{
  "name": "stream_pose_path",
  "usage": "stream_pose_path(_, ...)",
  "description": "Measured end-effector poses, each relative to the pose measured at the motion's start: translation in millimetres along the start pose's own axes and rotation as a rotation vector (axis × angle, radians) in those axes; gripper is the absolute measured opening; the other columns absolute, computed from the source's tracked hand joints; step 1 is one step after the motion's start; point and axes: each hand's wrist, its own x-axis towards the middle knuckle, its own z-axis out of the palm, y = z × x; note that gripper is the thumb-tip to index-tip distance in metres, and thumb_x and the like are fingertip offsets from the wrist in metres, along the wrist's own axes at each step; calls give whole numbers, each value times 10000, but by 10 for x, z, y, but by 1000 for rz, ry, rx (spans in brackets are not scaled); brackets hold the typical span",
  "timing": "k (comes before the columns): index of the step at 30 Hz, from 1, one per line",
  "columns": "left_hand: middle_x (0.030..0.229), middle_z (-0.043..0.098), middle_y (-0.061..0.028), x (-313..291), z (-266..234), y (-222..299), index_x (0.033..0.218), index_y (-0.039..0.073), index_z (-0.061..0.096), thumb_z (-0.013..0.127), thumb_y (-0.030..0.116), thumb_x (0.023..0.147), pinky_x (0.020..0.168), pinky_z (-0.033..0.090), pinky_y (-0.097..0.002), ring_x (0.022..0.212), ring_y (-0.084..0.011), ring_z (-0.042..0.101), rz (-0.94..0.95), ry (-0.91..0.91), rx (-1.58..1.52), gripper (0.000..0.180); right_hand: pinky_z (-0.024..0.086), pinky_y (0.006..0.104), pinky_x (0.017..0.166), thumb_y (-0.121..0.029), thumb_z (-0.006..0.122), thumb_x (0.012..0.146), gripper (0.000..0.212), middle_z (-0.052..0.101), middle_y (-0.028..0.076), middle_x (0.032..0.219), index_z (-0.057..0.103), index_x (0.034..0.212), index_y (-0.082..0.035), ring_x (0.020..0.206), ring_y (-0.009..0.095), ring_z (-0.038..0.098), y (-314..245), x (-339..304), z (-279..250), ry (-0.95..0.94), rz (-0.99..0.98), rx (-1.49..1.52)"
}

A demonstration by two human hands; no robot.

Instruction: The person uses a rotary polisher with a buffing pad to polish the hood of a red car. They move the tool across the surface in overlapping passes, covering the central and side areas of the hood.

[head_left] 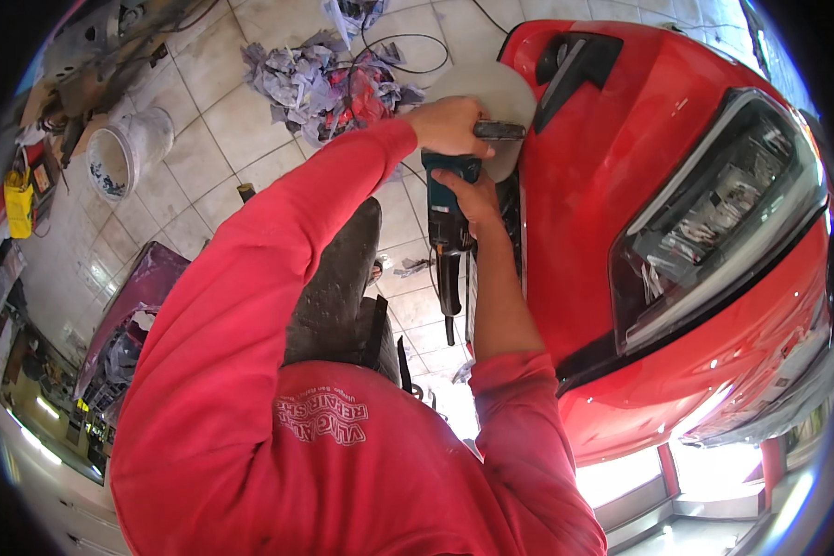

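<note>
A teal and black power polisher (447,221) is held in both my hands beside the red car bumper (579,167). My left hand (449,127) is closed around its black side handle (502,131), whose end sticks out toward the car. My right hand (473,196) wraps the tool's teal body just below, thumb on the near side. A large pale round pad (482,85) sits at the tool's far end, its right edge at the bumper beside a dark recess (574,79). Whether the pad presses on the paint, I cannot tell.
A headlight (727,218) sits in the red bodywork at right. Crumpled masking paper (310,88) lies on the tiled floor, with a dark cable (445,51) looping near it. A white bucket (125,153) and a dark red car part (130,306) stand at left.
</note>
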Motion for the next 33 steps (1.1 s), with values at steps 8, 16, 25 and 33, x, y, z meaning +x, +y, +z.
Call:
stream_pose_path(8,873,748,-234,-1475,741,719,1147,62,748,829,406,848,795,570,-526,889,-445,740,13,-14,16,463,509,426,1106,-329,973,671,1021,673,240,1420,511,1517,8,1337,364,648,1225,-875,-87,144,-275,-231)
stream_pose_path(16,852,746,-222,-2854,2023,1456,1163,92,723,814,427,862,795,571,-564,854,-468,733,81,-68,79,460,556,431,1036,-302,936,722,774,740,211,1320,648,1368,12,1249,316,709,2303,-2602,-220,233,-225,-281)
stream_pose_path(25,886,748,-235,-3348,2643,1967,1138,75,678,775,371,922,771,566,-576,852,-471,732,262,-268,147,378,551,433,996,-211,814,871,438,751,163,1221,682,1241,-18,1169,275,711,3264,-3436,-215,321,-359,-144)
stream_pose_path(33,844,742,-215,-2627,1260,2435,1099,84,695,798,307,866,745,577,-570,829,-459,732,192,-191,467,339,518,435,1054,-258,819,867,510,710,207,1310,658,1279,-2,1255,307,670,1725,-2443,-20,229,-577,-158)
